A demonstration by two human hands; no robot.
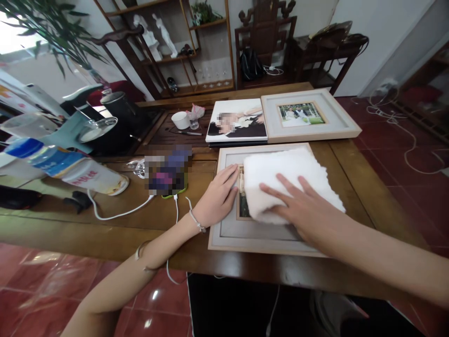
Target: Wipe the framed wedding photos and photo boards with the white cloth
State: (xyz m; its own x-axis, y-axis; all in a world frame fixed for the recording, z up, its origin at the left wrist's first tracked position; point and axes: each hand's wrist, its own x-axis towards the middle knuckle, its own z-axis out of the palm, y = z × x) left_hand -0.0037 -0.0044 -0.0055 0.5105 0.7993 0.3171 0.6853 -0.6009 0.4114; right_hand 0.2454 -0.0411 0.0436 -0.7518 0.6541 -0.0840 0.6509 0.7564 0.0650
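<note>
A light wooden picture frame (214, 234) lies flat on the table with its glass side up. My left hand (219, 196) rests on the frame's left side, its fingers stretched out flat near the small picture (242, 199). Folded thick over the middle of the frame is a white cloth (291, 168) with a ragged right edge, hiding most of that picture. On top of the cloth, my right hand (301, 206) presses down with spread fingers and holds it against the glass; its thumb is hidden.
Behind lie a photo panel (242, 133) and another framed picture (340, 119). To the left are a phone with a green edge (178, 191) on a white cable (122, 216), a large bottle (84, 171), a white cup (180, 120) and a dark kettle (119, 105).
</note>
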